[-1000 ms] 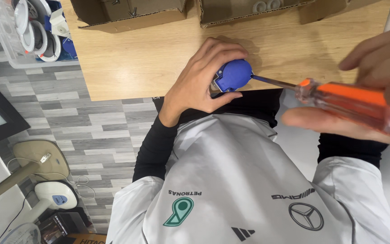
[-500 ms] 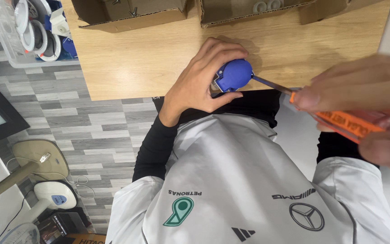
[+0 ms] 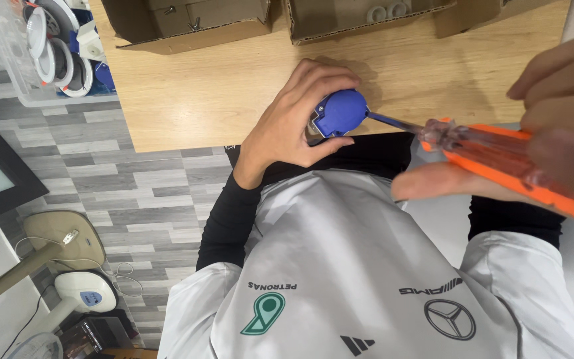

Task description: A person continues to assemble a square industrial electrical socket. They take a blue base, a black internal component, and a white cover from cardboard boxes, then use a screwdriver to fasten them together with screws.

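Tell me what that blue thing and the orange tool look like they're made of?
The blue part in the left hand looks like moulded plastic: even colour, dull sheen. The screwdriver handle in the right hand seems clear and orange plastic, glossy and see-through in places. Its shaft looks like metal, thin and shiny.
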